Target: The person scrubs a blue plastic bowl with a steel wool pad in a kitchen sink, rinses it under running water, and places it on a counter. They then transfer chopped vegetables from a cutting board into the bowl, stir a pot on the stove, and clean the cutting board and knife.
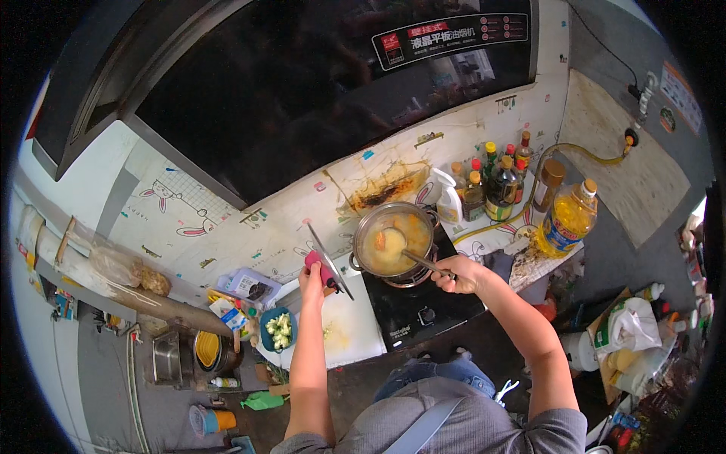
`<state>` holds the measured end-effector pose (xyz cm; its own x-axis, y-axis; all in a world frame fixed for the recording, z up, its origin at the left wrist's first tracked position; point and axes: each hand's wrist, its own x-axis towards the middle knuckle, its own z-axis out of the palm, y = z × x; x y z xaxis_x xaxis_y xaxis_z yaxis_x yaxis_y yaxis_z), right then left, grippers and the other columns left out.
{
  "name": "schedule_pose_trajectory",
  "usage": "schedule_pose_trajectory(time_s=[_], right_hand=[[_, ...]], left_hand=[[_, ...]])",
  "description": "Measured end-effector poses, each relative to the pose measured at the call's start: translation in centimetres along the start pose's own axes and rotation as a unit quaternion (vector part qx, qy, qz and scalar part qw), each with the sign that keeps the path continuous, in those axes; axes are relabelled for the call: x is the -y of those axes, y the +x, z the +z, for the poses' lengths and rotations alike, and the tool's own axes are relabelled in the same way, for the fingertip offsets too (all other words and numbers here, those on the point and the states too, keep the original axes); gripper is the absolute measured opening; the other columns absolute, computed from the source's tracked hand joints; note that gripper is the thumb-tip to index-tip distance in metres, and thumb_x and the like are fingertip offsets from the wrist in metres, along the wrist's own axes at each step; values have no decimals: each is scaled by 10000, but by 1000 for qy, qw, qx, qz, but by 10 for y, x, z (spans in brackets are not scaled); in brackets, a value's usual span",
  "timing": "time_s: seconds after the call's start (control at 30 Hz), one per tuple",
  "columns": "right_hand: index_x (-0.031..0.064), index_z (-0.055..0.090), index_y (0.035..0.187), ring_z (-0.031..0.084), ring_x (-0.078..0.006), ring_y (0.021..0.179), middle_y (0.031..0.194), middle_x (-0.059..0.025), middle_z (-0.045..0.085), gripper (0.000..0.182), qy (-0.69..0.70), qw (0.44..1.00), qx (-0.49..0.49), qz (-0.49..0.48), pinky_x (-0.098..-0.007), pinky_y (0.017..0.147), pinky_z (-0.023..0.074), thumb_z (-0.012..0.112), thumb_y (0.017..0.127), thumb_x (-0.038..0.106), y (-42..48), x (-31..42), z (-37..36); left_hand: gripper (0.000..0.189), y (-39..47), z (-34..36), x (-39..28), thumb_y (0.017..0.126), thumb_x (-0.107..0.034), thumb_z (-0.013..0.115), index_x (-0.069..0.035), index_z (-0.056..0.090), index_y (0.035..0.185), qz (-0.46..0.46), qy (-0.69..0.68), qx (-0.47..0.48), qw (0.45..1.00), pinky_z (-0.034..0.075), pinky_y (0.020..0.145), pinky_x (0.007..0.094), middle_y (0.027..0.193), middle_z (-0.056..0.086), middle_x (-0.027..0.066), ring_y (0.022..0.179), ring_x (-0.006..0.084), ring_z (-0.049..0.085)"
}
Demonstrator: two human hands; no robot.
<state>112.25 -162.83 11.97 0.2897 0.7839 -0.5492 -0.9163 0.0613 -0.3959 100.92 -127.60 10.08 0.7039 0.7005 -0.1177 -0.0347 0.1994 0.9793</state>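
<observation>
A steel pot (363, 262) stands on the black gas stove (397, 320), filled with yellowish soup (417, 227) and orange pieces. My right hand (462, 274) grips the handle of a metal ladle (422, 261). The ladle's bowl is in the soup, holding broth and an orange chunk. To the left of the pot, my left hand (311, 284) holds a pot lid (334, 267) tilted nearly on edge, with a pink cloth or pad (316, 265) at its grip. The lid is apart from the pot.
Sauce bottles (502, 190), a white spray bottle (450, 198) and a large oil jug (567, 221) stand right of the stove. A yellow gas hose (544, 164) runs past them. At left, a blue container (292, 332) holds chopped vegetables. The range hood (317, 108) overhangs the back.
</observation>
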Motion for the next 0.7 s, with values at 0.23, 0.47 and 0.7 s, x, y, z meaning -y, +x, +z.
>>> schedule_pose_trajectory(time_s=[0.23, 0.47, 0.7], right_hand=[[63, 431, 953, 385, -102, 504, 686, -31, 423, 74, -163, 983, -54, -64, -213, 387, 333, 413, 896, 106, -22, -3, 6], [40, 339, 1313, 619, -262, 671, 970, -202, 591, 520, -653, 718, -193, -144, -379, 575, 488, 489, 822, 125, -53, -4, 22], [103, 490, 1217, 598, -319, 864, 960, -176, 597, 478, -766, 522, -268, -265, -401, 721, 487, 506, 742, 57, -60, -19, -1]], left_hand=[[201, 12, 31, 0, 810, -169, 587, 9, 558, 898, 61, 109, 51, 991, 454, 596, 257, 804, 592, 49, 672, 114, 550], [329, 15, 86, -4, 725, -199, 643, 36, 555, 938, 158, 313, 94, 932, 482, 628, 316, 801, 626, 134, 704, 203, 609], [406, 7, 161, -15, 631, -279, 672, -4, 563, 909, 245, 530, 131, 801, 481, 707, 408, 839, 615, 197, 781, 340, 603]])
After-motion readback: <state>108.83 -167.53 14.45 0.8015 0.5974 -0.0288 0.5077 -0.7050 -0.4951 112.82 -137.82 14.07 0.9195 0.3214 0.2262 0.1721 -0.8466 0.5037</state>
